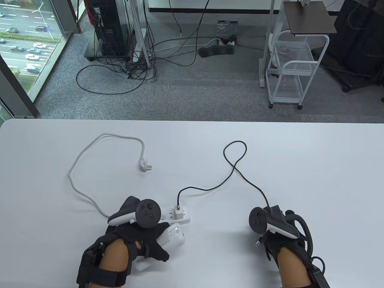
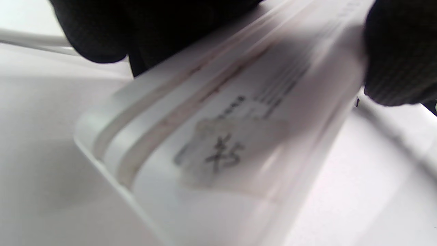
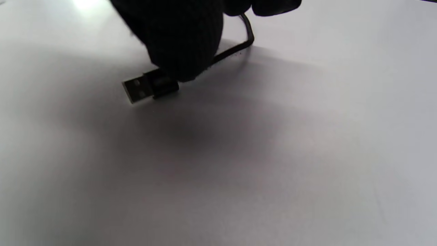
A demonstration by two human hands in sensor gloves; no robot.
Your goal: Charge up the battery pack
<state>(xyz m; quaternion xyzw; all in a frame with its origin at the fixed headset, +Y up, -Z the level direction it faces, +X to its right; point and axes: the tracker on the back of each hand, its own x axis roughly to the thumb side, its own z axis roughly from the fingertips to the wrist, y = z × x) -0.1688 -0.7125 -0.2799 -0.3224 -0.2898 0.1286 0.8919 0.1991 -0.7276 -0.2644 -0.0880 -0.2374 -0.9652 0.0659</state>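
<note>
My left hand (image 1: 141, 240) grips a white battery pack (image 1: 171, 238) and holds it tilted just in front of a white power strip (image 1: 183, 214). The pack fills the left wrist view (image 2: 218, 143), blurred, with a label on it. A white adapter (image 1: 179, 213) sits plugged in the strip with a black cable (image 1: 237, 168) running from it in a loop to my right hand (image 1: 270, 237). My right hand pinches the cable's USB plug (image 3: 138, 89), which points out just above the table; it also shows under the hand in the table view (image 1: 258, 243).
The strip's white cord (image 1: 87, 168) curves across the left of the white table (image 1: 315, 168) and ends in a loose wall plug (image 1: 145, 166). Beyond the table's far edge are carpet, floor cables and a white cart (image 1: 292, 69).
</note>
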